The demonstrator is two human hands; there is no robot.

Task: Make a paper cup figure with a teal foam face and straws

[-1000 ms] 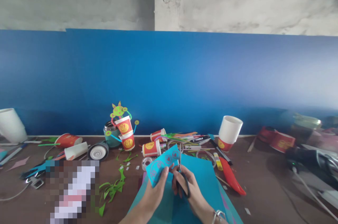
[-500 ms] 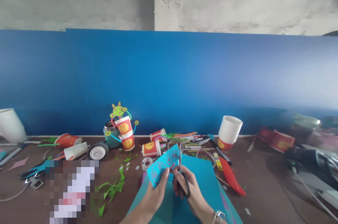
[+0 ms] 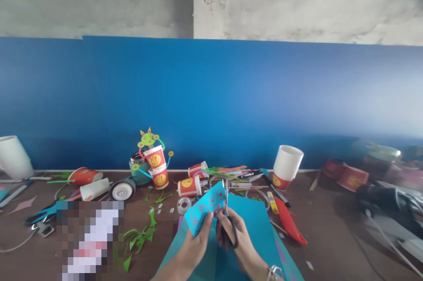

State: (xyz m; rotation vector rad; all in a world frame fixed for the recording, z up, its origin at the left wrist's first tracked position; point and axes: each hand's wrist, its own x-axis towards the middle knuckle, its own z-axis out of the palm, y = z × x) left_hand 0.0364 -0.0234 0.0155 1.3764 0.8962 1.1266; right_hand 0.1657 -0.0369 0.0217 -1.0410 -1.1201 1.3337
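A small blue piece of paper (image 3: 203, 210) with pink drawn circles and shapes is pinched in my left hand (image 3: 199, 239), thumb on top. My right hand (image 3: 236, 232) has its fingers in the black handles of a pair of scissors (image 3: 226, 201). The scissor blades point up and away from me, right at the right edge of the paper. Whether the blades are apart is too small to tell. Beneath both hands lie larger blue paper sheets (image 3: 254, 223), with a purple edge showing at the right.
Green paper scraps (image 3: 140, 237) lie to the left. Behind stand a figure of stacked paper cups (image 3: 157, 168), a tape roll (image 3: 183, 205) and tipped cups (image 3: 189, 186). At the right are white cups (image 3: 287, 164), a glue stick (image 3: 272, 203) and a red pouch-like object (image 3: 290, 223).
The blue paper in my left hand has turned and shifted slightly to the right against the scissors. My right hand stays nearly in place.
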